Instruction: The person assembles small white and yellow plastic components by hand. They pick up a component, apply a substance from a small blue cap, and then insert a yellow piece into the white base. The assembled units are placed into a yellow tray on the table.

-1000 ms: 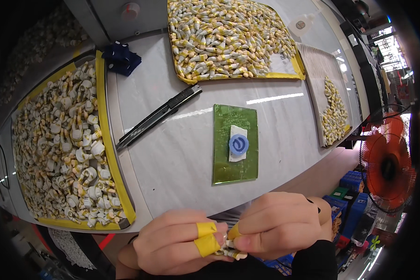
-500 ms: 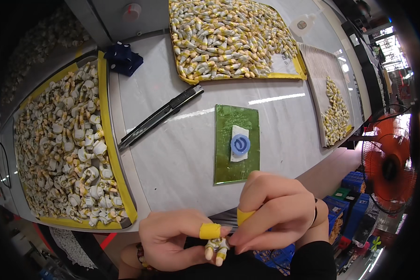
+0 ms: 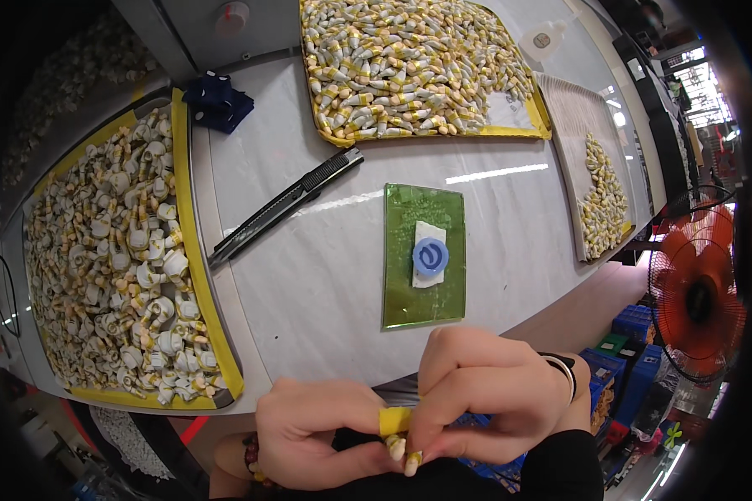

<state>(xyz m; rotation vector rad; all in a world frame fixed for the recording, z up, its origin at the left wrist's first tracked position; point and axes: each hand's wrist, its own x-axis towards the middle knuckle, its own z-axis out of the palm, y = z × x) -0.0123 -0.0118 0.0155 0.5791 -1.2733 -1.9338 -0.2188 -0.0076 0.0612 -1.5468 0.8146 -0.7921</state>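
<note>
Close to my body, at the lower middle, my left hand [image 3: 317, 430] pinches a small white, gold and peach figurine [image 3: 397, 448] between thumb and forefinger. Yellow tape wraps the forefinger. My right hand [image 3: 493, 397] is closed on the same figurine from the other side, its fingertips pressed against it. Only two peach-tipped legs stick out below the fingers; the rest is hidden. Beyond the hands lies a green glass plate [image 3: 399, 267] on the table, carrying a white pad [image 3: 430, 229] with a round blue cap [image 3: 429, 256] on top.
A yellow-edged tray [image 3: 199, 250] of figurine bodies fills the left side. Another tray [image 3: 351, 139] of small limb parts stands at the back, with a cloth-lined tray [image 3: 564, 117] at right. A black utility knife [image 3: 284, 204] lies between them. An orange fan [image 3: 698, 292] stands at far right.
My right hand has moved slightly left and closed over the figurine, covering its upper part. My left hand has shifted a little right, and the figurine has turned.
</note>
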